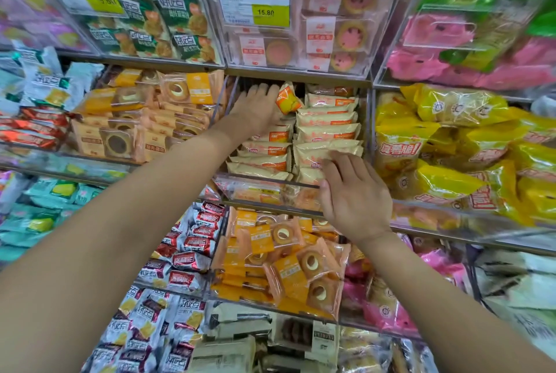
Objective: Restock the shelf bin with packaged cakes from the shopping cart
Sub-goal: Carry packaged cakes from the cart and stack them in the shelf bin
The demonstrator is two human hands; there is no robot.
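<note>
Cream-coloured packaged cakes (328, 129) lie in two flat stacks inside the clear shelf bin (272, 181), already filling most of it. One orange-and-white packet (288, 99) sits tilted at the back, just beside the fingertips of the left hand (255, 111), which reaches deep over the left stack with fingers spread and straight, probably pressing the pile down and back to make room; whether it actually touches that orange packet is hard to tell. The right hand (352, 195) rests at the bin's front edge, fingers extended against the lowest packets of the right stack, apparently steadying them so they do not slide over the low front wall. Neither hand closes around anything. The shopping cart is out of view. Around the bin, ring cakes in orange wrappers (144, 120) fill the neighbouring bin to the left, yellow bags (451, 144) crowd the right, and pink-topped cakes (337, 11) sit above behind a yellow price tag (266, 13). The upper shelf's edge hangs close over the bin, limiting headroom for adding more.
</note>
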